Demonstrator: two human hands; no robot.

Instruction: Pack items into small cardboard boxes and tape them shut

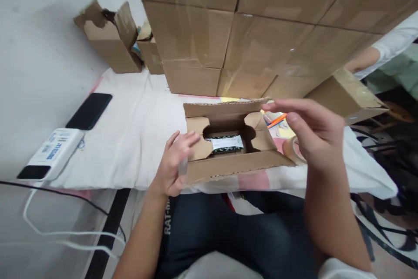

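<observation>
Stacked cartons (192, 35) fill upper frame; centre, your left hand (173, 163), grip unclear, likely steadies open box (235, 164); your right hand (321, 133), grip released, by far flap (225, 109).

I had one left hand (176, 161) and one right hand (321, 133); I counted one open box (235, 166); one packet (227, 142) inside; one phone (89, 111); one tape roll (289, 148); two boxes (112, 52) far left.

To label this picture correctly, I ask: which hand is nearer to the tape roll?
Right. The right hand is close beside the tape roll; the left hand is across the open box, at its left end.
</observation>
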